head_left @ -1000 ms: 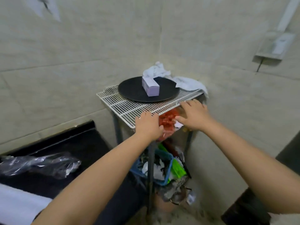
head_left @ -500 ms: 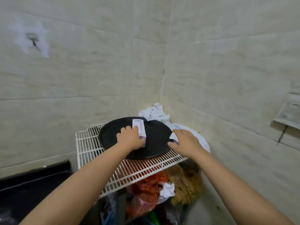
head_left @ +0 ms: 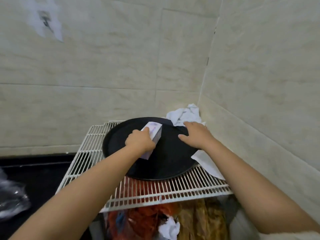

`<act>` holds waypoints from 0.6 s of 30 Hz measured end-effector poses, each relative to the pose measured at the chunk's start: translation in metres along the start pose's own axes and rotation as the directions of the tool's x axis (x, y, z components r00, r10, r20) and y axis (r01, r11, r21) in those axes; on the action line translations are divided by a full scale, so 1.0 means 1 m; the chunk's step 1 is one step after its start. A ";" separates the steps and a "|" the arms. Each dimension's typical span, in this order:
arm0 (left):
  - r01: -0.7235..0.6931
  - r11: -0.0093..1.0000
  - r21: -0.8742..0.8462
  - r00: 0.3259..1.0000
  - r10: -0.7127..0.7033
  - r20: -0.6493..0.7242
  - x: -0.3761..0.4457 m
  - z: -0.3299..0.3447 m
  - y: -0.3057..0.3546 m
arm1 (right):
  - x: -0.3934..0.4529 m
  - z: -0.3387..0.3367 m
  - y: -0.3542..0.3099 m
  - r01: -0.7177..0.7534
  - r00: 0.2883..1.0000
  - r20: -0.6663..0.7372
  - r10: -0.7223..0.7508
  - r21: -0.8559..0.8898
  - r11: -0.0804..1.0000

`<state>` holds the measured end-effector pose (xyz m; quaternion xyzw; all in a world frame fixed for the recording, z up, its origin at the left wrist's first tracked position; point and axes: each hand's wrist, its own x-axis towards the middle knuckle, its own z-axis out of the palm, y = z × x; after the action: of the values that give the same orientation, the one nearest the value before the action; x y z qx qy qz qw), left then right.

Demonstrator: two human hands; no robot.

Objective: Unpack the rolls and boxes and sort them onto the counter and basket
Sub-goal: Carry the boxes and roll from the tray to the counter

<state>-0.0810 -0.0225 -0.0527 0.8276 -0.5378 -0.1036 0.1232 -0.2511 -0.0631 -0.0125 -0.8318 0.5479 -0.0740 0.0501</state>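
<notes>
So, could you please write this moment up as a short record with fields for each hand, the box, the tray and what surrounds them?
left hand: grips the purple box
right hand: fingers spread flat on the black tray
box: on the tray, tilted in the grip
tray: round, on the white wire rack
white cloth: bunched in the wall corner behind the tray
below rack: red and tan bags, blurred
</notes>
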 end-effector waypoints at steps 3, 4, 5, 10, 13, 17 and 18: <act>0.047 0.999 0.000 0.991 -0.047 -0.122 -0.009 -0.013 -0.019 | 0.025 0.010 -0.019 0.117 0.991 0.066 -0.119 0.023 0.993; 0.058 0.998 -0.015 0.984 -0.059 -0.167 -0.013 -0.018 -0.029 | 0.031 0.015 -0.029 0.156 0.984 0.087 -0.158 0.028 0.987; 0.067 0.997 -0.040 0.974 -0.074 -0.215 -0.019 -0.024 -0.040 | 0.036 0.021 -0.041 0.196 0.974 0.110 -0.198 0.028 0.980; 0.210 0.967 -0.147 0.903 -0.249 -0.350 -0.067 -0.049 -0.111 | 0.034 0.042 -0.116 0.382 0.902 0.182 -0.392 0.090 0.920; 0.292 0.940 -0.177 0.843 -0.340 -0.416 -0.109 -0.061 -0.167 | 0.019 0.050 -0.181 0.510 0.833 0.175 -0.525 0.123 0.851; 0.397 0.895 -0.204 0.767 -0.445 -0.462 -0.176 -0.077 -0.250 | -0.025 0.067 -0.283 0.678 0.718 0.128 -0.684 0.093 0.729; 0.427 0.882 -0.199 0.755 -0.469 -0.458 -0.193 -0.081 -0.271 | -0.039 0.073 -0.308 0.708 0.693 0.105 -0.713 0.085 0.701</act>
<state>0.1006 0.2676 -0.0542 0.9247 -0.2696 0.0625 0.2616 0.0252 0.0944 -0.0362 -0.9806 0.1782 -0.0440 0.0691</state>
